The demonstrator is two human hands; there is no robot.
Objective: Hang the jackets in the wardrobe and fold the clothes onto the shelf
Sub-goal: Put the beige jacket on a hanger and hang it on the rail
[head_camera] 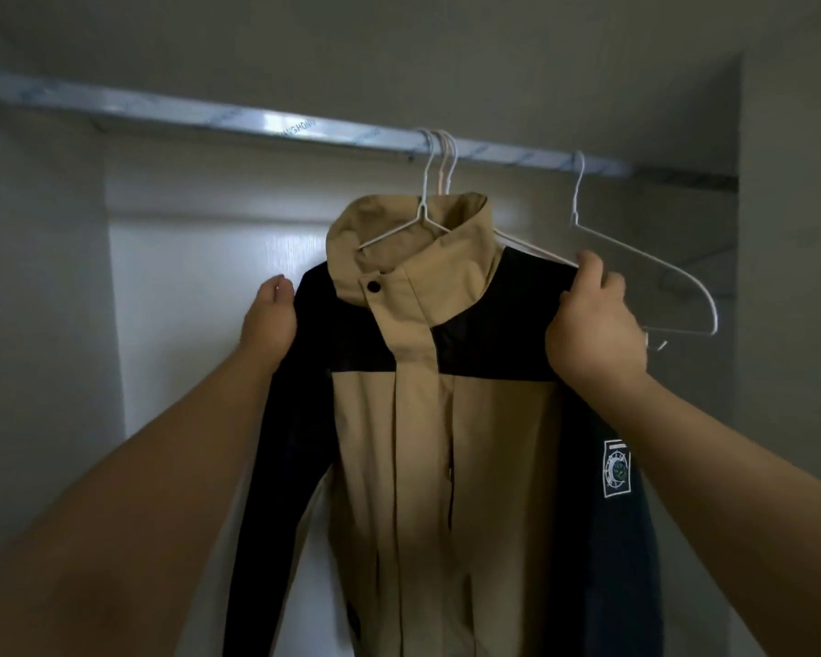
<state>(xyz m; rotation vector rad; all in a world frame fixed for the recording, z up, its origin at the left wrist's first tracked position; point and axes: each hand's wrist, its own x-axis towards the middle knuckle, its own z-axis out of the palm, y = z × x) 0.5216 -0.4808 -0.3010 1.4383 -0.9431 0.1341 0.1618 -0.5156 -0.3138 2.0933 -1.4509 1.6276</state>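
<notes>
A tan and black jacket hangs on a white wire hanger hooked over the silver wardrobe rail. My right hand pinches the jacket's black shoulder at the hanger's right arm. At the jacket's other shoulder is my left hand; its fingers are behind the fabric, so its hold is hidden. A patch shows on the jacket's right sleeve.
An empty white wire hanger hangs on the rail just right of my right hand. More hanger hooks bunch on the rail above the collar. The white back wall of the wardrobe is behind; a side wall stands at the right.
</notes>
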